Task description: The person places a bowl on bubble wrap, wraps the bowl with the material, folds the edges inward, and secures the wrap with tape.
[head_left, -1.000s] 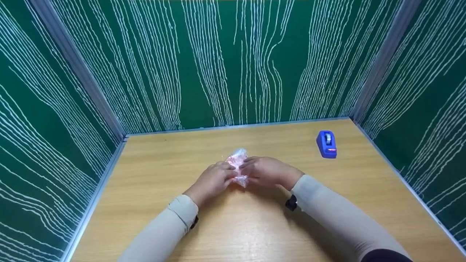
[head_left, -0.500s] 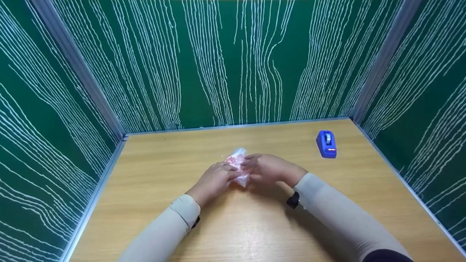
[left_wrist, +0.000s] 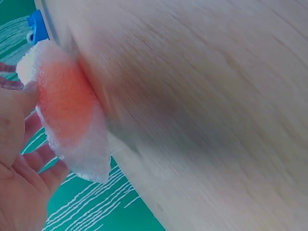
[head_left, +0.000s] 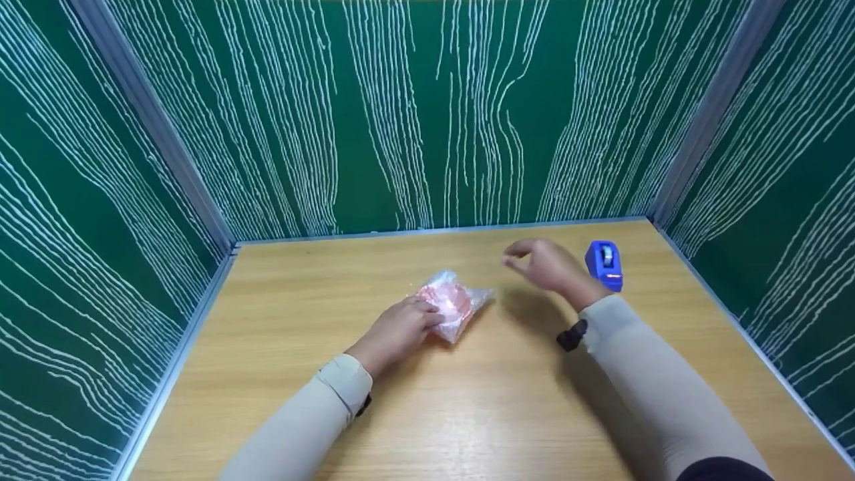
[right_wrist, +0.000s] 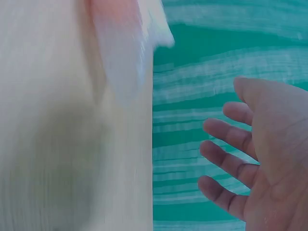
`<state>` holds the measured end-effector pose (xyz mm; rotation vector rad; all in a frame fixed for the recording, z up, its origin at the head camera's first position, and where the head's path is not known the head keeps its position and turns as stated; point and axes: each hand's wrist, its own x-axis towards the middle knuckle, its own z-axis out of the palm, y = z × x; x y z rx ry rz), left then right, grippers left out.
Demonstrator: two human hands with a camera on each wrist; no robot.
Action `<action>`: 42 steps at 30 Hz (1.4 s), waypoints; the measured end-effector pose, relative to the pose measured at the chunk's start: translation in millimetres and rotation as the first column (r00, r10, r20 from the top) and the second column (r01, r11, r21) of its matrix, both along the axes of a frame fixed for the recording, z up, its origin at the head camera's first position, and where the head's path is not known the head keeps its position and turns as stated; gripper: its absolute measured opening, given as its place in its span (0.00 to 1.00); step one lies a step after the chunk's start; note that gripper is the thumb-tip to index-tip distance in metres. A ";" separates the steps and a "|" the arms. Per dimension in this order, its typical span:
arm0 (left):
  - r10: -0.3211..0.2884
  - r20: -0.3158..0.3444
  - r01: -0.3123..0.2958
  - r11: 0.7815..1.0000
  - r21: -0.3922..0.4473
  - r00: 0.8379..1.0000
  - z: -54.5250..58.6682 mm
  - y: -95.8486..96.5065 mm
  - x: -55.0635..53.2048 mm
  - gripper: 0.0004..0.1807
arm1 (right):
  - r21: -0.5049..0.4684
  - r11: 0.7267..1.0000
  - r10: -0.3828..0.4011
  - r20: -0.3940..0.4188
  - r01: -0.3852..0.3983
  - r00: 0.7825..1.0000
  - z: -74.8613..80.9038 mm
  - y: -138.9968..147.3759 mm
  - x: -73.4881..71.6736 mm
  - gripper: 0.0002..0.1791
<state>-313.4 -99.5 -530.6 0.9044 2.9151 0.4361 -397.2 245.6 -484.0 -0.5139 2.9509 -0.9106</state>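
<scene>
A reddish-orange item wrapped in clear bubble wrap [head_left: 455, 300] lies on the wooden table, one flap of wrap sticking out to the right. My left hand [head_left: 403, 325] holds this bundle from its left side. In the left wrist view the thumb lies along the near side of the bubble wrap [left_wrist: 70, 103] and the other fingers reach behind it. Raised over the table, my right hand [head_left: 544, 264] holds nothing; its fingers [right_wrist: 226, 132] are spread and loosely bent in the right wrist view. It is between the bundle and a blue tape dispenser [head_left: 604, 266].
The tape dispenser, with a roll of tape in it, stands near the table's back right corner, partly behind the right wrist. Green panels [head_left: 374, 133] with white wavy lines enclose the wooden table [head_left: 300, 280] at the back and both sides.
My right hand has let go of the bundle and moved right and back toward the tape dispenser. The wrap's right flap has sprung out. My left hand stays on the bundle.
</scene>
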 end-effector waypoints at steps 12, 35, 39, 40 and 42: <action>0.016 0.028 -0.017 1.000 0.016 0.999 -1.0 0.6 -1.6 0.21 | -0.048 0.952 -0.293 0.124 0.301 0.948 -2.8 102.6 -11.7 0.39; -0.006 0.007 0.006 1.000 0.030 1.000 -1.7 -1.3 2.6 0.20 | -0.079 0.721 -0.542 0.555 0.688 0.631 -39.0 157.7 5.1 0.44; -0.005 0.033 0.003 0.999 0.053 0.999 -1.5 -1.7 3.5 0.20 | -0.088 0.716 -0.534 0.569 0.693 0.625 -38.8 155.8 7.2 0.44; -0.001 0.043 -0.001 0.998 0.063 0.999 -1.4 -1.8 3.8 0.20 | -0.086 0.718 -0.531 0.574 0.691 0.624 -38.6 155.4 7.3 0.44; 0.001 0.051 -0.005 0.997 0.073 0.999 -1.5 -2.1 3.8 0.21 | -0.079 0.722 -0.525 0.585 0.688 0.618 -37.4 154.5 7.2 0.44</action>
